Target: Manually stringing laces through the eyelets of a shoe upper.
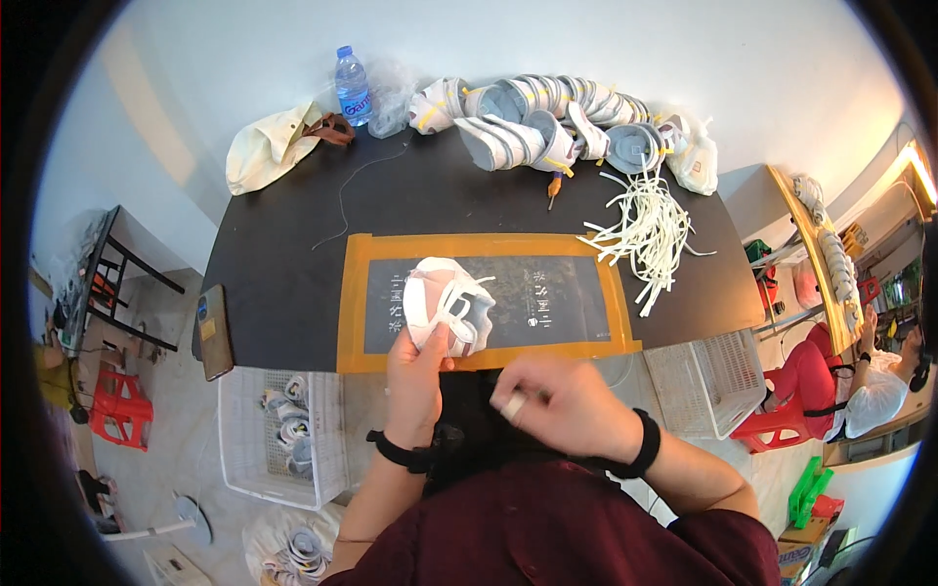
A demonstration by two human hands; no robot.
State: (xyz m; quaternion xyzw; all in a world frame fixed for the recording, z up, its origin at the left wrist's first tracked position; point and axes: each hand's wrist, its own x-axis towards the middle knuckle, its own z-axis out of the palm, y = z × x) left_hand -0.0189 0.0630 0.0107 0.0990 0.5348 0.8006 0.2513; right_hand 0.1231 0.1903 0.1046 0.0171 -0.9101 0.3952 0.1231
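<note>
My left hand [415, 386] grips a pale pink and white shoe upper [430, 295] by its near edge, the thumb on top. White laces run across the upper's front, and a loose end juts out to the right. The upper is over a dark panel [508, 303] framed with orange-brown tape on the table. Nearer my body, to the right of the upper and apart from it, my right hand [567, 405] has its fingers curled in and slightly blurred. A pale band [513, 405] shows at its fingers; anything pinched there is hidden.
Rows of nested shoe uppers [532, 98] line the dark table's [283, 244] back. White laces [650, 230] are heaped at right; a phone [213, 327] lies at the left edge. A water bottle [353, 88] stands behind. Crates [234, 439] flank me; another person [870, 391] sits at right.
</note>
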